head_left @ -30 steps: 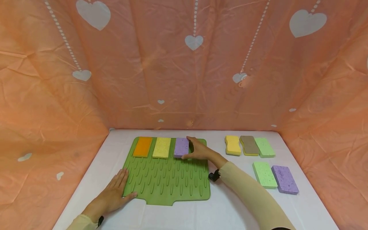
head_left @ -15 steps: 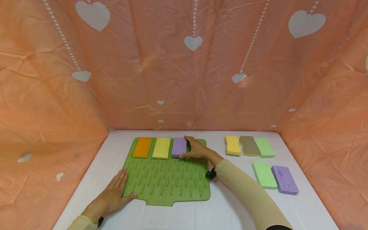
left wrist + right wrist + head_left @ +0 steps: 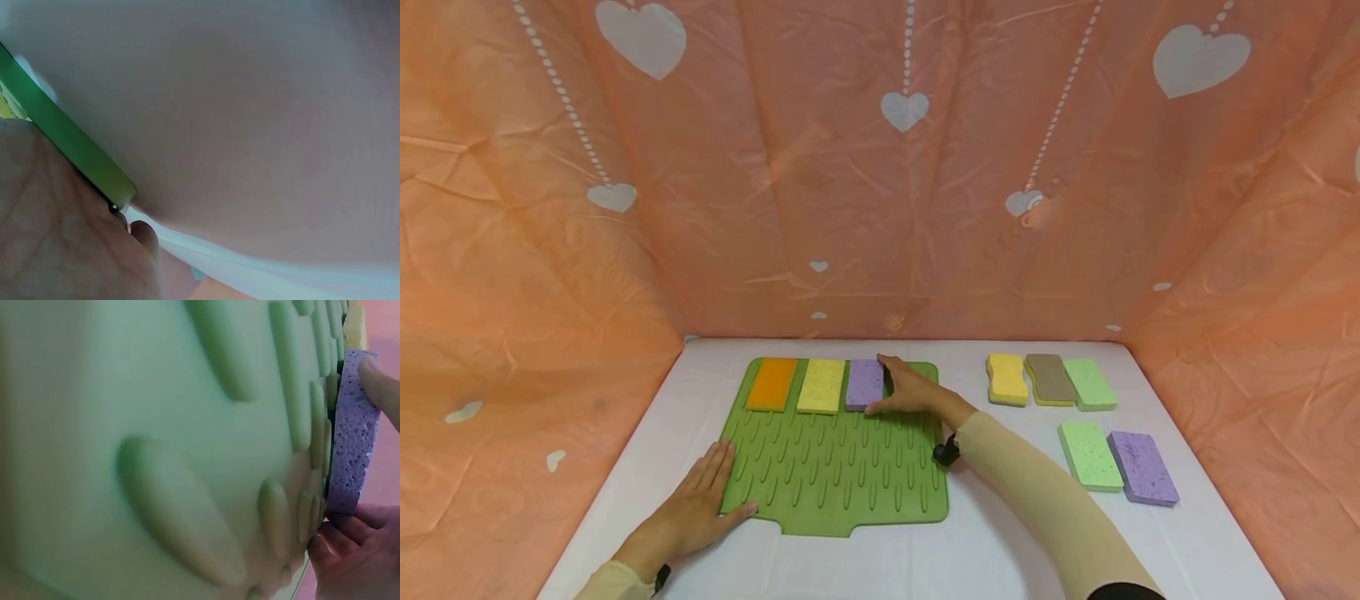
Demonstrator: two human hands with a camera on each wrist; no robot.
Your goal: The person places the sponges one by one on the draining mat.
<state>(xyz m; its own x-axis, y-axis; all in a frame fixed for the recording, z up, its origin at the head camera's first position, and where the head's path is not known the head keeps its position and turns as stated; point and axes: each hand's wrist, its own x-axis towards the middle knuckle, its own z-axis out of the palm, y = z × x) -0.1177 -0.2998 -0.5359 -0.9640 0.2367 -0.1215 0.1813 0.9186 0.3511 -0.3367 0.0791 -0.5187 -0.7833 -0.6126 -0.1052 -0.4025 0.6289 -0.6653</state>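
Note:
My right hand [image 3: 916, 392] holds a purple sponge [image 3: 864, 384] near the far edge of a green ridged mat [image 3: 835, 471]. In the right wrist view the thumb lies on one end of this sponge, and the other fingers are at its opposite end, down by the mat. To its left on the mat lie a yellow sponge [image 3: 822, 386] and an orange flat sponge [image 3: 772, 384], forming a row. With fingers straight, my left hand [image 3: 688, 510] rests at the mat's left edge, its thumb over the front left corner. The left wrist view shows the palm beside the green edge.
On the white table [image 3: 1000, 533] to the right lie a yellow scrub sponge [image 3: 1007, 379], a grey-topped sponge [image 3: 1051, 380] and a light green sponge [image 3: 1091, 384]. Nearer sit another green sponge [image 3: 1090, 456] and a second purple sponge [image 3: 1142, 467]. Orange cloth [image 3: 895, 208] surrounds the table.
My right hand has shifted the purple sponge slightly left, closer to the yellow sponge. The left hand and the mat have stayed put.

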